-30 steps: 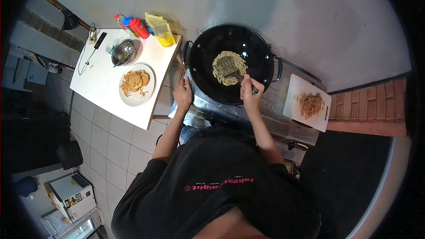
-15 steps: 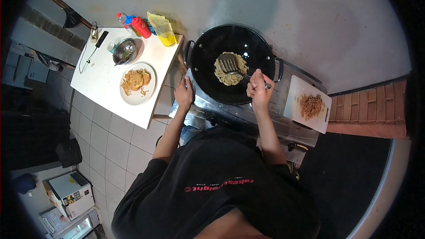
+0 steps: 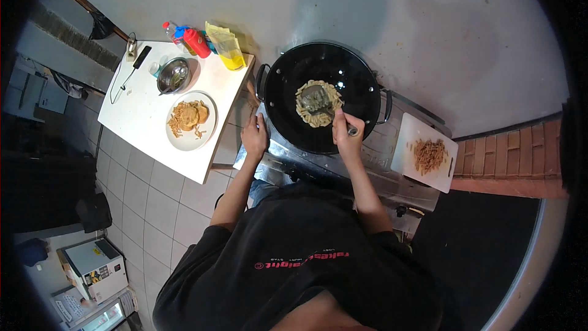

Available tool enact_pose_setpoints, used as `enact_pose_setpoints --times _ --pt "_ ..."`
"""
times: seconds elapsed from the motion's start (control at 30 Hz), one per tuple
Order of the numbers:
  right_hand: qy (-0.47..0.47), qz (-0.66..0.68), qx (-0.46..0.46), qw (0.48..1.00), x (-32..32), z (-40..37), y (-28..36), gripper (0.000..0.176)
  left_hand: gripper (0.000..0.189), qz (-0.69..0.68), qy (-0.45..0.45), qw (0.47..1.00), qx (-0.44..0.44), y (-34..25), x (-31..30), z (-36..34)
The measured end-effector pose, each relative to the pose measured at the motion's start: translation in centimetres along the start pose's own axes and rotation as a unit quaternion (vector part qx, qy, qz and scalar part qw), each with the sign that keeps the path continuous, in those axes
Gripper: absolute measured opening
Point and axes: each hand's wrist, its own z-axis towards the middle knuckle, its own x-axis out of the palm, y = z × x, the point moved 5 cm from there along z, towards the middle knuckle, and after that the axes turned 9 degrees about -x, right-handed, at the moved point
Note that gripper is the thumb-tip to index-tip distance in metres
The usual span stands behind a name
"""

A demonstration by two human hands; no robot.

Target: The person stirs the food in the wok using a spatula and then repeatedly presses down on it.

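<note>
My right hand (image 3: 348, 133) is closed around the handle of a slotted turner (image 3: 316, 99), whose head lies over pale, short strips of food (image 3: 320, 123) in the bottom of a black wok (image 3: 288, 119). The wok has two side handles and sits on a steel stove (image 3: 373, 158). Left of the wok, my left hand (image 3: 254, 138) rests on the stove's edge, palm down, with fingers stretched out and nothing held. Part of the strips is hidden under the turner's head.
On the right, a white cutting board (image 3: 407, 142) bears browned strips (image 3: 430, 156). A white table (image 3: 138, 141) stands left, with a plate (image 3: 182, 143) of browned food, a metal bowl (image 3: 173, 76), a red squeeze bottle (image 3: 196, 43) and a yellow pouch (image 3: 226, 46). A wall rises behind the stove.
The turner's head has tilted and shifted slightly over the pale strips. My right hand has moved a little left and down with it. My left hand stays at the stove's edge.
</note>
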Motion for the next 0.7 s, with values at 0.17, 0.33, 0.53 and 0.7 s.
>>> enact_pose_setpoints --times 0.17,0.33,0.53,0.7 --pt "-0.008 -0.047 -0.001 0.999 -0.43 -0.48 0.31 0.042 0.051 -0.011 0.004 1.0 0.004 -0.35 -0.31 -0.3" --pt "-0.011 -0.048 0.018 0.999 -0.21 -0.58 0.38 0.041 0.055 0.011 -0.002 1.0 0.006 -0.38 -0.26 -0.26" --pt "-0.025 -0.032 -0.001 0.999 -0.07 -0.03 0.71 0.043 0.056 0.0 -0.007 1.0 0.01 -0.28 -0.12 -0.08" --pt "-0.013 -0.052 0.004 0.999 -0.26 -0.23 0.09 0.044 0.057 -0.003 0.006 1.0 0.002 -0.21 -0.15 -0.2"
